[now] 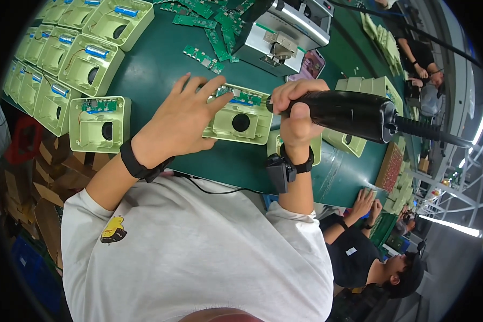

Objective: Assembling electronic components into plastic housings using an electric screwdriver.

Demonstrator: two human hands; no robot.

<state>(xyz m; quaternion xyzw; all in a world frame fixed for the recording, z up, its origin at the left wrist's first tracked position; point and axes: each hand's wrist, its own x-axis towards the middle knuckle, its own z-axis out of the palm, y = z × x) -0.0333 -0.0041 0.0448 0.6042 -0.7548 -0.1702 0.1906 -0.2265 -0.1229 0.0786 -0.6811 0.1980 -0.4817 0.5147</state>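
Note:
A pale green plastic housing lies on the green table in front of me, with a round black speaker and a green circuit board inside. My left hand is spread over the housing's left side. Its index fingertip rests on the board, and its thumb is by the near left corner. In my right hand is a black electric screwdriver, fingers wrapped round it. The tool lies nearly level, its front end at the board's right end; its bit cannot be made out.
Rows of similar housings fill the left, one with a board standing nearest. Loose circuit boards, a grey metal machine and a phone lie beyond. More housings stand right, near a co-worker's hands.

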